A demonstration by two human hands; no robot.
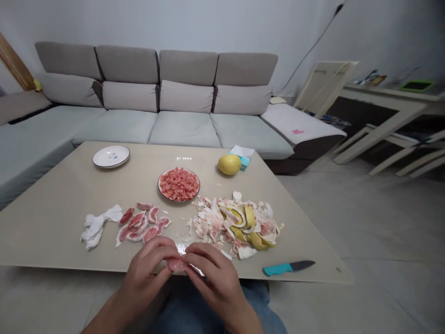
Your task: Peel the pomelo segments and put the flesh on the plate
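With your left hand [148, 262] and right hand [217, 273], you grip one pink pomelo segment [176, 264] between your fingertips at the desk's [299, 232] near edge. More peeled segments [137, 225] lie beyond your left hand, while a teal-handled knife [288, 267] rests toward the near right corner.

Dim light, glare on tabletop [146, 181]

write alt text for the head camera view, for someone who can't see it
A person's left hand and right hand hold a piece of pink citrus between them at the near edge of a low table. On it lie fruit segments, a plate of pink pulp, a heap of peel and a teal-handled knife; a gray sofa stands beyond.
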